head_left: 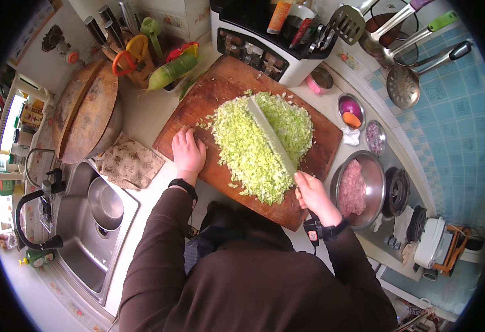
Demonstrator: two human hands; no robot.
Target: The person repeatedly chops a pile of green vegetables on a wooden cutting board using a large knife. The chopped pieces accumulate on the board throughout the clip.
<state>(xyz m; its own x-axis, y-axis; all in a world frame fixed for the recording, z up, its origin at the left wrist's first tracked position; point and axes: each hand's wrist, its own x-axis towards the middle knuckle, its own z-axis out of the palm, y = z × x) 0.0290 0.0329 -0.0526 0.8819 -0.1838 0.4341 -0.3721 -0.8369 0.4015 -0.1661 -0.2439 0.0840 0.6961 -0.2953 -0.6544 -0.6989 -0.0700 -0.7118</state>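
Note:
A large heap of finely chopped pale green cabbage [246, 149] lies on a wooden cutting board [209, 95]. My right hand [311, 193] is closed around the handle of a knife [270, 135], whose long, broad blade slants up and left across the heap; the handle itself is mostly hidden by my fingers. Bits of cabbage cling along the blade. My left hand [188, 151] rests on the board's left part, fingers apart, holding nothing. Small loose pieces are scattered around the heap.
Right of the board stand a steel bowl [375, 191] of minced meat and small dishes with a red onion [349, 107] and chopped onion [375, 137]. A knife block [136, 72] and green radish [174, 71] are behind. The sink [89, 253] is at left.

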